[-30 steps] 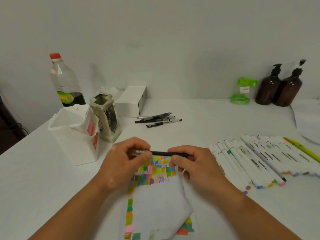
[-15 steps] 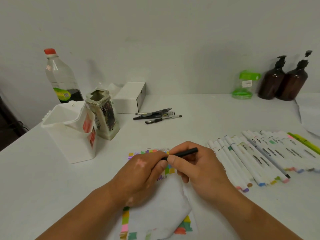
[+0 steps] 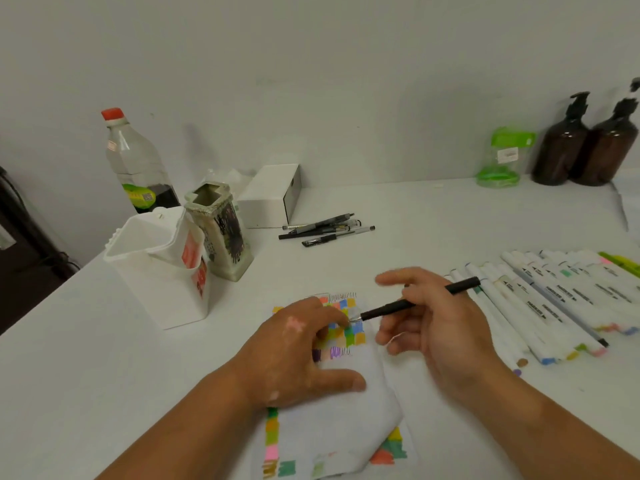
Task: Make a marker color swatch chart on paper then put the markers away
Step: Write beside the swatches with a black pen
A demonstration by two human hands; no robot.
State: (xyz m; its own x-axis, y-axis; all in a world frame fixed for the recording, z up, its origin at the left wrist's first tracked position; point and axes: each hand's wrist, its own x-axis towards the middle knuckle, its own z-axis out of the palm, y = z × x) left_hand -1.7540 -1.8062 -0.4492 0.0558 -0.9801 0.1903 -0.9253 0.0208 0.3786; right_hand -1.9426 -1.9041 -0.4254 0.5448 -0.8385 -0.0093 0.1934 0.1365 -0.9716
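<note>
A paper [image 3: 349,403] with coloured swatch squares lies at the front of the white table; a folded white sheet covers its middle. My left hand [image 3: 298,355] rests on the paper's top left, fingers curled, and pinches a small greyish pen cap [image 3: 352,316] at its fingertips. My right hand [image 3: 436,327] holds a thin black pen [image 3: 415,301], whose bare fine tip points left at the swatches, just off the cap. A row of several white markers [image 3: 554,299] lies to the right of my right hand.
An empty white plastic container [image 3: 156,258] and a ceramic holder [image 3: 221,230] stand at the left, with a bottle [image 3: 135,168] and a white box [image 3: 270,199] behind. Several black pens [image 3: 325,228] lie mid-table. Brown pump bottles [image 3: 585,143] and a green jar [image 3: 502,157] stand far right.
Both hands held the capped pen level over the swatches. The left hand pulled the cap off and dropped onto the paper; the right hand swung the pen tip down and left.
</note>
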